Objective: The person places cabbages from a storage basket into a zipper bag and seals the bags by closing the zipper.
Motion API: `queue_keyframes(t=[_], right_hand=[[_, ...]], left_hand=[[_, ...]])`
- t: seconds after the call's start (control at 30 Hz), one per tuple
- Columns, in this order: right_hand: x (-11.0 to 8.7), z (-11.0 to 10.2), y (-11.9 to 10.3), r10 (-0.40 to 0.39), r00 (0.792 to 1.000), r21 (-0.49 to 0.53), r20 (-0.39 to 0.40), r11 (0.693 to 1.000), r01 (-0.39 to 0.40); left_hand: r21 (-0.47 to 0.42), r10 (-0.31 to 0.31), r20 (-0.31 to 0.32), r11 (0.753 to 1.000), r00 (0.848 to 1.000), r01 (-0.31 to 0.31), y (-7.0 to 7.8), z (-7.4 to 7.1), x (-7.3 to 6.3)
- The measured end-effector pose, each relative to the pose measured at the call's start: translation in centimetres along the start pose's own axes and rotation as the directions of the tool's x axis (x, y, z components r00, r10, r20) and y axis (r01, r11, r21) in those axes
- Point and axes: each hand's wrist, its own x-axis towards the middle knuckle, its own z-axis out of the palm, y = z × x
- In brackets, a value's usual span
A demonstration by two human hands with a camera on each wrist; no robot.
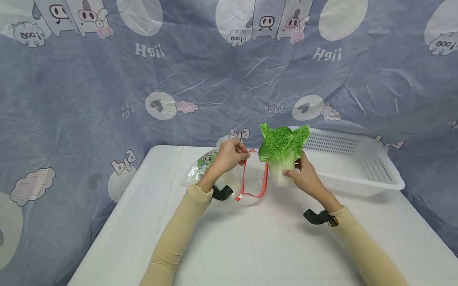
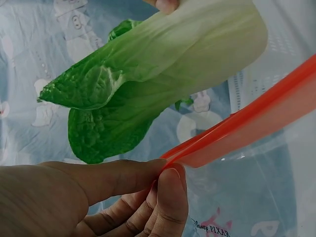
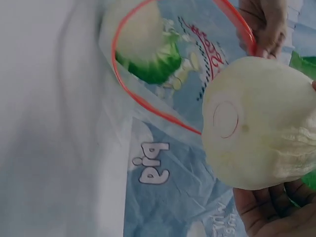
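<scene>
My left hand (image 1: 230, 154) pinches the red zip edge (image 2: 232, 136) of a clear plastic bag (image 1: 194, 174) between thumb and fingers. The bag's mouth gapes as a red loop, facing right. My right hand (image 1: 305, 174) holds a Chinese cabbage (image 1: 282, 145) by its white base, leaves upward, just right of the mouth. In the right wrist view its pale base (image 3: 256, 123) overlaps the red rim. Another green and white vegetable (image 3: 158, 64) shows inside the bag, which has cartoon printing and lettering.
A white perforated basket (image 1: 358, 180) stands behind and right of my right hand. The white table (image 1: 229, 246) ends at a blue-grey patterned cloth (image 1: 200, 79) hanging at the back.
</scene>
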Motion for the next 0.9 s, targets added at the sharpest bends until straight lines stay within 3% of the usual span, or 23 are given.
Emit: queue_keyframes(t=[0.13,0.4,0.63,0.9], right_hand=[[-0.4,1.2,0.1,-0.014,0.999,0.005,0.051,1.0,0.014],[-1.0,2.4,0.3,0.029,0.995,0.01,0.093,0.999,-0.03],[-1.3,2.9,0.8,-0.048,0.993,0.025,0.108,0.999,0.046],[-2.0,3.0,1.6,-0.057,0.992,0.015,0.116,0.998,0.056]], left_hand=[[0.007,0.015,-0.003,1.0,1.0,-0.015,0.1,0.0,0.0],[0.006,0.015,0.005,1.0,1.0,-0.015,0.1,0.0,0.1],[0.005,0.005,-0.004,1.0,1.0,-0.005,0.3,0.0,0.2],[0.017,-0.012,-0.043,1.0,0.999,0.013,0.2,-0.1,0.1]])
